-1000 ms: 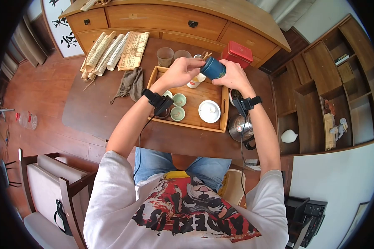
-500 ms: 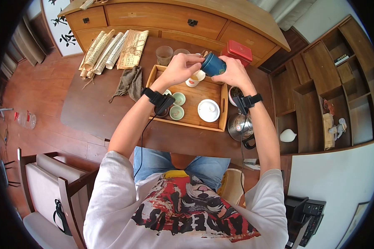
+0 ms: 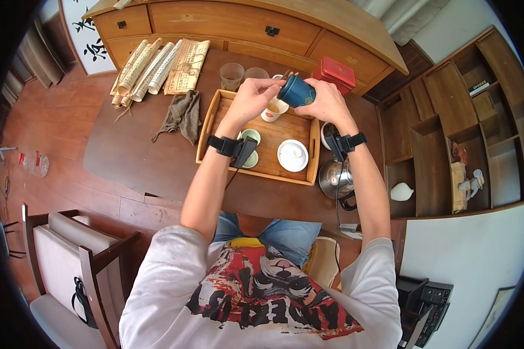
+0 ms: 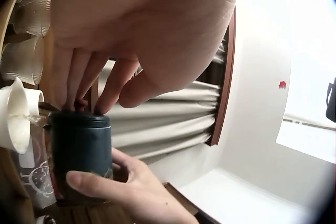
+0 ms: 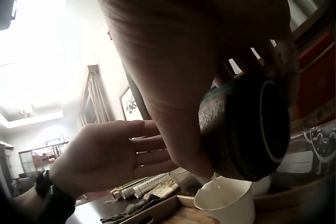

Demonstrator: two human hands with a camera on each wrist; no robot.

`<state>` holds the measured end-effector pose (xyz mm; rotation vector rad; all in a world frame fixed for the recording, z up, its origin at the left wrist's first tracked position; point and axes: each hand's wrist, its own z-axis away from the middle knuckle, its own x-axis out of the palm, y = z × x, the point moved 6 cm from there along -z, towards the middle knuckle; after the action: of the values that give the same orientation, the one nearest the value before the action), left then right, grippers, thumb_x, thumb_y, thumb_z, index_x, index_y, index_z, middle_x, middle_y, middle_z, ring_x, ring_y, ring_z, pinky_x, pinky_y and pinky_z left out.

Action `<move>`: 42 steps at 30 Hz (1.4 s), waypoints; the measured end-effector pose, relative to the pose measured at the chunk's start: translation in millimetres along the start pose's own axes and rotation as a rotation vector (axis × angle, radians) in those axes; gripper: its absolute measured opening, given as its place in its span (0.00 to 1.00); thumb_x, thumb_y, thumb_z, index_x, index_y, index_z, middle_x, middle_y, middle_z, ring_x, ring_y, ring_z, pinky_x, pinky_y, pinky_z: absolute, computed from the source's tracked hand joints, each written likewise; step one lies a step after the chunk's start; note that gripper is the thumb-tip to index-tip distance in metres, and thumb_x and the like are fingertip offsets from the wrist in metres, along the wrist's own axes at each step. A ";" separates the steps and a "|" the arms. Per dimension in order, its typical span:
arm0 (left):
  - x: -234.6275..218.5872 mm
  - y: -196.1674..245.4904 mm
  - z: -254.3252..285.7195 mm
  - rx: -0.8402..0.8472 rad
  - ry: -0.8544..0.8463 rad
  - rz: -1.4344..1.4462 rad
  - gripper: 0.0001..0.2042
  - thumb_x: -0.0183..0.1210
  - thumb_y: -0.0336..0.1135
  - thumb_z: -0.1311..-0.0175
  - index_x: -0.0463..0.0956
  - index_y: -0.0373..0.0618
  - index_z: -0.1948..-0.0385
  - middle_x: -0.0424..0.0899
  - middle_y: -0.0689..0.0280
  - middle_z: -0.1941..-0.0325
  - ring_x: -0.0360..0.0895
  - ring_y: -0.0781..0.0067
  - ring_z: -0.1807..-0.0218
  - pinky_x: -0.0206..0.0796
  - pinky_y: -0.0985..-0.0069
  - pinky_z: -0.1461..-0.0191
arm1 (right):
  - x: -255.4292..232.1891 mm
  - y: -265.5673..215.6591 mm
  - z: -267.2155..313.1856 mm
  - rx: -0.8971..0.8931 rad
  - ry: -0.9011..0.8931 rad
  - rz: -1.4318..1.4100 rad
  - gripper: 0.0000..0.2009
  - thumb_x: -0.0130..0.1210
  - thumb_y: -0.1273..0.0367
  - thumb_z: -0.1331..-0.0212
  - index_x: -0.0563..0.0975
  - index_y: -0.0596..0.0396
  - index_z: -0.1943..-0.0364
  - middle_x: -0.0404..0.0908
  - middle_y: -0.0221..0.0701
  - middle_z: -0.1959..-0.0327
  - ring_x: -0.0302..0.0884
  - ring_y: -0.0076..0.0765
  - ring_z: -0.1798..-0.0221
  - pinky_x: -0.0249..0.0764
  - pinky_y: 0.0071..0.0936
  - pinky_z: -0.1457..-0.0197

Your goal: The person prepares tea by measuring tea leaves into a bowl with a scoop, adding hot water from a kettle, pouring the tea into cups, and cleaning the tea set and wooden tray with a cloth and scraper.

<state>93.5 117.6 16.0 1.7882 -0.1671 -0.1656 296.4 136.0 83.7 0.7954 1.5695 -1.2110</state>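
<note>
My right hand (image 3: pixel 330 106) grips a dark blue, cylindrical lidded pot (image 3: pixel 297 93), thumb on the near side, holding it tilted. Straight fingers of my left hand (image 3: pixel 249 103) rest their tips on the pot's lid (image 4: pixel 79 120); its thumb stands apart from the lid in the left wrist view. Under the pot's lip sits a white cup (image 3: pixel 272 113) with a red mark and yellowish liquid inside. A thin stream (image 5: pixel 214 180) runs down toward this cup in the right wrist view. Part of the cup is hidden behind the pot.
A wooden tray (image 3: pixel 262 170) holds the cup, a white lidded bowl (image 3: pixel 292 156) and green cups (image 3: pixel 251 136). Kettle (image 3: pixel 335 179) and red tin (image 3: pixel 334 75) stand right. Behind are glasses (image 3: pixel 232 73); left lie a grey cloth (image 3: pixel 180 118) and paper scrolls (image 3: pixel 141 70).
My left forearm and elbow have swung inward to the right, with the wrist lower over the green cups. The pot remains tilted over the cup, my right hand still gripping it.
</note>
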 end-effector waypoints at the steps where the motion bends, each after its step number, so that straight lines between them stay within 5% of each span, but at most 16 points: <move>1: -0.4 0.3 0.6 0.003 0.010 0.056 0.18 0.57 0.32 0.18 0.86 0.33 0.36 0.94 0.58 0.42 0.85 0.73 0.39 0.74 0.71 0.30 | 1.6 -0.6 -0.8 -0.012 -0.009 -0.003 0.37 0.81 0.57 0.64 0.87 0.50 0.41 0.93 0.42 0.52 0.92 0.52 0.46 0.87 0.48 0.39; 14: 13.4 4.0 11.2 -0.031 0.122 0.039 0.18 0.55 0.29 0.18 0.84 0.30 0.34 0.93 0.56 0.40 0.85 0.71 0.37 0.72 0.71 0.29 | -3.3 -4.6 3.3 -0.093 0.115 0.054 0.36 0.81 0.59 0.64 0.88 0.53 0.43 0.91 0.44 0.51 0.90 0.56 0.45 0.87 0.50 0.40; 16: 16.2 0.6 13.0 -0.022 0.108 0.069 0.19 0.55 0.28 0.19 0.83 0.30 0.33 0.92 0.55 0.37 0.85 0.70 0.36 0.72 0.70 0.27 | -3.4 -3.4 2.8 -0.079 0.093 0.059 0.36 0.81 0.60 0.65 0.87 0.53 0.42 0.91 0.44 0.51 0.90 0.56 0.46 0.87 0.51 0.40; 18: 16.3 0.1 13.4 0.123 0.149 0.075 0.20 0.51 0.24 0.22 0.83 0.31 0.34 0.94 0.49 0.44 0.89 0.65 0.42 0.76 0.69 0.36 | -4.3 -4.3 2.4 -0.108 0.112 0.066 0.35 0.80 0.60 0.65 0.88 0.53 0.43 0.92 0.44 0.52 0.90 0.56 0.46 0.87 0.50 0.41; 33: 17.3 -16.2 14.0 -0.044 0.183 0.220 0.22 0.47 0.19 0.22 0.80 0.30 0.30 0.91 0.49 0.38 0.88 0.62 0.37 0.78 0.70 0.35 | -4.3 -7.1 -15.0 -0.132 0.019 0.133 0.34 0.78 0.60 0.64 0.88 0.51 0.43 0.91 0.44 0.50 0.88 0.55 0.42 0.87 0.49 0.39; 42: 18.8 -10.4 14.8 0.036 0.214 0.228 0.21 0.48 0.18 0.21 0.80 0.30 0.31 0.91 0.49 0.36 0.86 0.62 0.31 0.74 0.70 0.27 | -9.5 -8.4 -15.2 -0.098 -0.030 0.146 0.38 0.77 0.58 0.62 0.86 0.52 0.38 0.89 0.45 0.46 0.84 0.56 0.39 0.81 0.49 0.32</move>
<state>109.2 101.9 2.2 1.7945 -0.2196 0.1929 287.5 148.6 96.0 0.8097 1.5076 -1.0289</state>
